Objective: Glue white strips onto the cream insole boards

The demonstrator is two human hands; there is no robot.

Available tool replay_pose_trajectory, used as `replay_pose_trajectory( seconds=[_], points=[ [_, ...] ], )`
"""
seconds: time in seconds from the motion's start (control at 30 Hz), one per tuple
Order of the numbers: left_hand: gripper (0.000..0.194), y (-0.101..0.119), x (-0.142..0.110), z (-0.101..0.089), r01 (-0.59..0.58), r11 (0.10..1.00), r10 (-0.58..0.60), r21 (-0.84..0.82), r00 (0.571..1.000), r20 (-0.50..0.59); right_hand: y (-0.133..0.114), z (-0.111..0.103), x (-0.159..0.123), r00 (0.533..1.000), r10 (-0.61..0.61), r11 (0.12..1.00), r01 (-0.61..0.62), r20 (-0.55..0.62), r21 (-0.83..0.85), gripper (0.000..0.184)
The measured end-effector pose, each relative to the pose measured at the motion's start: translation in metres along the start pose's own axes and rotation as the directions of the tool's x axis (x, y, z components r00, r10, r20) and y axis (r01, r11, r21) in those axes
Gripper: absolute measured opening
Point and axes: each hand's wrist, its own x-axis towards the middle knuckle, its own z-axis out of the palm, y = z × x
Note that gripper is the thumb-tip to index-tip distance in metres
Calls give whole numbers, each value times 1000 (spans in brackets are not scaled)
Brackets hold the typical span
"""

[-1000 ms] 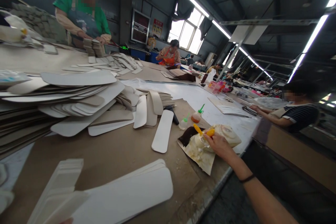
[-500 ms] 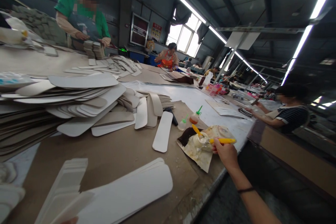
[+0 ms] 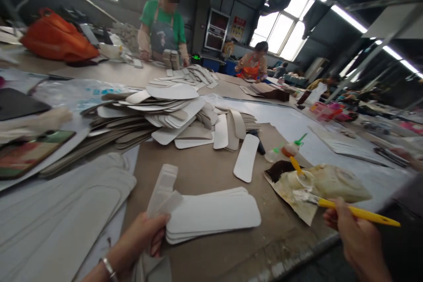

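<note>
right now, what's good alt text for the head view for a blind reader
A person's right hand holds a yellow-handled brush with white-smeared bristles beside an open pot, while the left hand touches pale strips next to stacked white round-cornered panels. A heap of similar pieces lies farther back on the workbench, with co-workers beyond.

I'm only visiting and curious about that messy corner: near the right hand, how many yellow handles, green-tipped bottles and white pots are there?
Yellow handles: 2
Green-tipped bottles: 2
White pot: 1
Total: 5
</note>
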Motion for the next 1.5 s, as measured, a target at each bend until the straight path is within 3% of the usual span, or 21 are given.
replay_pose_trajectory(
  seconds=[0.03,0.1,0.2,0.3,0.37,0.53,0.7,0.9,1.07,1.2,1.3,1.4,1.5],
  points=[
    [39,0,0,1,-3,1000,3,-14,1000,-4,-11,9,-17,996,83,992,-85,25,96,35],
    [39,0,-1,1,-8,1000,8,-28,1000,-2,-38,31,-58,960,125,953,-186,249,240,41],
    [41,-2,-3,-1,-18,999,20,-49,999,35,-82,70,-119,838,1,908,-230,546,351,38],
    [41,-3,-4,-5,-10,997,17,-80,996,85,-105,102,-156,714,-77,895,-257,695,364,38],
    [38,-2,-4,-9,12,993,1,-114,993,115,-106,114,-165,674,-88,900,-262,733,349,39],
    [38,4,-4,-12,110,980,-88,-164,987,135,-100,115,-162,725,-65,921,-220,686,321,39],
    [39,5,-3,-8,117,978,-104,-172,991,80,-110,112,-169,745,-47,924,-220,666,312,39],
    [40,1,-4,-6,100,978,-87,-182,993,77,-112,122,-177,678,-48,925,-248,733,289,44],
    [46,-4,0,-5,101,983,-93,-152,994,59,-110,116,-169,733,-55,957,-155,678,245,40],
    [50,-5,2,-5,89,989,-84,-120,995,51,-116,112,-171,791,-59,945,-152,609,288,40],
    [51,-4,0,-4,79,992,-75,-97,996,44,-118,115,-176,752,-65,943,-169,656,288,39],
    [52,-4,-3,-4,61,996,-59,-62,998,32,-110,115,-171,744,-111,969,-67,659,239,37],
    [49,-6,-5,-3,47,999,-47,-19,999,7,-94,106,-153,778,-212,977,169,591,128,34]
  ],
)
